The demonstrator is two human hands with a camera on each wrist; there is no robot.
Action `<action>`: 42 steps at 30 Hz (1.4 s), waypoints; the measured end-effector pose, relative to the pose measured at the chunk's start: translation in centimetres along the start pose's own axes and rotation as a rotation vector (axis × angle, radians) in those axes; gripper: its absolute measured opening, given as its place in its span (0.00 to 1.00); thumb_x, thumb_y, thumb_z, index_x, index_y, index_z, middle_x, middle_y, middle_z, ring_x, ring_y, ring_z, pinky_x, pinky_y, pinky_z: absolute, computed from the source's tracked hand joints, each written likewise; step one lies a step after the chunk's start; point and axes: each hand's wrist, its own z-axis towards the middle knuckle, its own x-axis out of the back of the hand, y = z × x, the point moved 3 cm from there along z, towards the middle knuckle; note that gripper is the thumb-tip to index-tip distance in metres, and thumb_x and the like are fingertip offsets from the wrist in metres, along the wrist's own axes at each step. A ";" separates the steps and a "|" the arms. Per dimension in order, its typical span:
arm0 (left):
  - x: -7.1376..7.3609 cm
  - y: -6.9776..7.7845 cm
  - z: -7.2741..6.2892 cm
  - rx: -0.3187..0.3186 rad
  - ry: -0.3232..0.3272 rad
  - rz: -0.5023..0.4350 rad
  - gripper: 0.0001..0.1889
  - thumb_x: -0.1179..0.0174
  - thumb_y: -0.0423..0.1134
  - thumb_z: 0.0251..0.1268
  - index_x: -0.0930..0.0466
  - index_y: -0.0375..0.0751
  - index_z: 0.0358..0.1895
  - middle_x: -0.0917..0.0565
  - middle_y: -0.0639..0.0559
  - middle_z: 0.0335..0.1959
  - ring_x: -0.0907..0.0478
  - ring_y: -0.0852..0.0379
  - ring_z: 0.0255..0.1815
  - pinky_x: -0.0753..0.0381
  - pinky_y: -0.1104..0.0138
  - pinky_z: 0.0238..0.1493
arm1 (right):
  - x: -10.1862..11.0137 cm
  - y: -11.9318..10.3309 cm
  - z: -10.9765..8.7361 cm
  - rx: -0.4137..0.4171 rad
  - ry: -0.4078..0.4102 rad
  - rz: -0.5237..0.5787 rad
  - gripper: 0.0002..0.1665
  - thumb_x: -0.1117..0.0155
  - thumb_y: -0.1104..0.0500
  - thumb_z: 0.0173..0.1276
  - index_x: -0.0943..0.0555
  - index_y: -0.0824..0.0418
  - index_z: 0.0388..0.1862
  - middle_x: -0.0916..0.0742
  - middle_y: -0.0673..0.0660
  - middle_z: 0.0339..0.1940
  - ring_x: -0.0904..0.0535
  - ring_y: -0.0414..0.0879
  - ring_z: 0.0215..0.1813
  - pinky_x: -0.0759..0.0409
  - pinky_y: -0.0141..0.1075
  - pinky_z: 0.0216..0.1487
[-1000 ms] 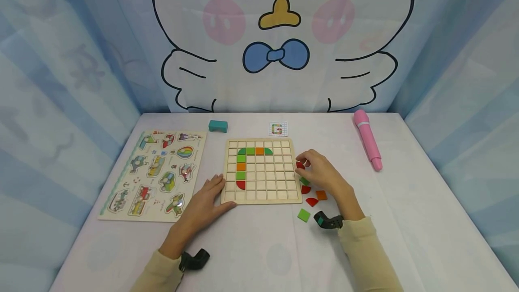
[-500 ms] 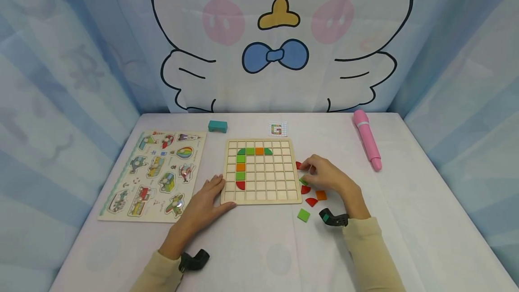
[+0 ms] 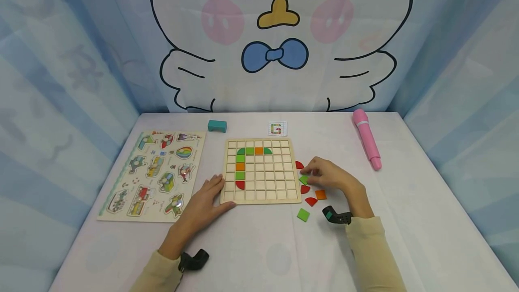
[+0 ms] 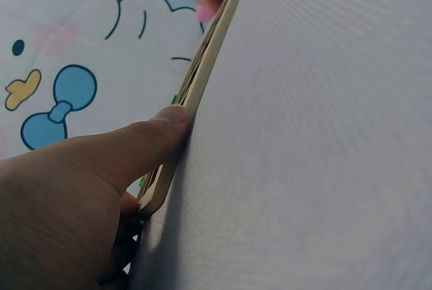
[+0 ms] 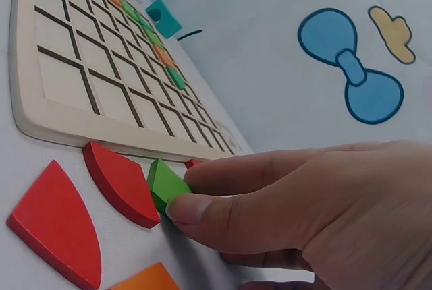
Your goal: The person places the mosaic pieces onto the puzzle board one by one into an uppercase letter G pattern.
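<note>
- Pale blue cloth (image 3: 279, 89) with a cartoon figure filled the upper half of the head view; a white table (image 3: 243, 247) took up the lower half.
- Right of centre, your right hand (image 3: 330, 175) had a green tile (image 5: 169, 183) pinched between thumb and finger; the tile was tilted, just beside the right edge of the board (image 3: 261, 202).
- Left of centre, your left hand (image 3: 207, 201) rested at the board's lower left corner, thumb against the lower edge, fingers fairly straight along the left one.
- Mid-frame, the board carried coloured pieces (image 3: 240, 166) in a bent line, across near its top and down its left part.
- Near your right hand lay three red pieces (image 3: 311, 202), an orange tile (image 3: 320, 194) and, lower, a loose green square (image 3: 303, 215).
- Farther out you had a puzzle (image 3: 160, 214) at left, a teal block (image 3: 217, 126) and card (image 3: 277, 128) above the board, and a pink stick (image 3: 368, 141) toward the right.
</note>
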 end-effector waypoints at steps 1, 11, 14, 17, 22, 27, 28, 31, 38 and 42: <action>0.0 0.0 0.0 0.001 -0.001 0.001 0.45 0.33 0.59 0.61 0.36 0.34 0.74 0.36 0.41 0.78 0.44 0.42 0.81 0.45 0.50 0.82 | 0.0 0.0 0.0 0.000 0.000 0.006 0.17 0.32 0.62 0.68 0.14 0.56 0.55 0.19 0.55 0.49 0.25 0.48 0.49 0.19 0.42 0.55; 0.0 0.0 0.0 0.003 0.002 0.004 0.45 0.32 0.59 0.61 0.35 0.34 0.74 0.36 0.42 0.78 0.43 0.42 0.81 0.44 0.50 0.82 | -0.1 0.0 0.2 0.020 0.020 -0.013 0.12 0.29 0.63 0.65 0.18 0.61 0.48 0.16 0.55 0.44 0.23 0.48 0.45 0.17 0.43 0.55; 0.0 0.0 0.0 0.008 -0.001 0.005 0.45 0.33 0.59 0.61 0.35 0.35 0.74 0.36 0.42 0.78 0.44 0.42 0.81 0.44 0.50 0.82 | -0.1 -0.1 0.3 0.006 0.028 -0.018 0.13 0.27 0.63 0.64 0.19 0.60 0.45 0.16 0.54 0.38 0.23 0.47 0.42 0.17 0.39 0.51; -0.1 0.0 0.0 0.011 -0.006 0.005 0.45 0.33 0.59 0.61 0.35 0.35 0.74 0.36 0.42 0.78 0.44 0.42 0.81 0.45 0.50 0.82 | 0.0 -0.2 0.4 0.000 0.035 -0.027 0.13 0.27 0.63 0.63 0.20 0.60 0.43 0.17 0.54 0.35 0.24 0.46 0.40 0.18 0.35 0.47; -0.1 0.0 0.0 0.013 -0.010 0.004 0.45 0.33 0.59 0.61 0.36 0.35 0.74 0.36 0.42 0.78 0.44 0.43 0.81 0.45 0.50 0.82 | 0.0 -0.3 0.3 -0.012 0.047 -0.020 0.11 0.27 0.61 0.64 0.21 0.59 0.42 0.17 0.54 0.35 0.23 0.46 0.40 0.17 0.36 0.48; 0.0 0.0 0.0 0.013 -0.009 0.002 0.45 0.33 0.59 0.61 0.36 0.35 0.74 0.36 0.42 0.78 0.44 0.42 0.81 0.45 0.50 0.82 | 0.1 -0.8 0.1 0.008 0.065 0.004 0.10 0.30 0.62 0.66 0.21 0.59 0.43 0.16 0.55 0.36 0.23 0.47 0.41 0.16 0.38 0.50; 0.0 0.0 0.0 0.013 -0.008 0.002 0.45 0.33 0.59 0.61 0.36 0.35 0.74 0.36 0.42 0.78 0.44 0.42 0.81 0.45 0.50 0.82 | 0.1 -0.9 0.1 0.012 0.071 0.008 0.10 0.30 0.62 0.66 0.21 0.59 0.43 0.16 0.55 0.36 0.23 0.47 0.41 0.16 0.38 0.50; 0.0 0.0 0.0 0.012 -0.007 -0.002 0.45 0.32 0.59 0.61 0.35 0.35 0.74 0.36 0.42 0.78 0.44 0.42 0.81 0.44 0.49 0.82 | 0.1 -1.2 0.2 0.025 0.080 0.016 0.09 0.32 0.63 0.67 0.21 0.60 0.43 0.16 0.55 0.37 0.23 0.47 0.41 0.17 0.37 0.49; -0.1 -0.1 0.0 0.016 -0.006 -0.006 0.45 0.33 0.59 0.61 0.36 0.35 0.75 0.36 0.42 0.78 0.44 0.42 0.81 0.44 0.49 0.82 | -0.4 -2.6 0.5 0.058 0.089 0.036 0.09 0.34 0.63 0.69 0.21 0.61 0.46 0.15 0.55 0.39 0.22 0.46 0.41 0.18 0.36 0.49; -0.1 -0.1 0.0 0.013 -0.002 -0.005 0.45 0.32 0.59 0.61 0.36 0.35 0.74 0.36 0.42 0.78 0.44 0.42 0.81 0.44 0.49 0.82 | -0.7 -3.6 0.6 0.073 0.095 0.043 0.10 0.35 0.62 0.70 0.19 0.62 0.49 0.14 0.55 0.41 0.22 0.46 0.41 0.16 0.36 0.49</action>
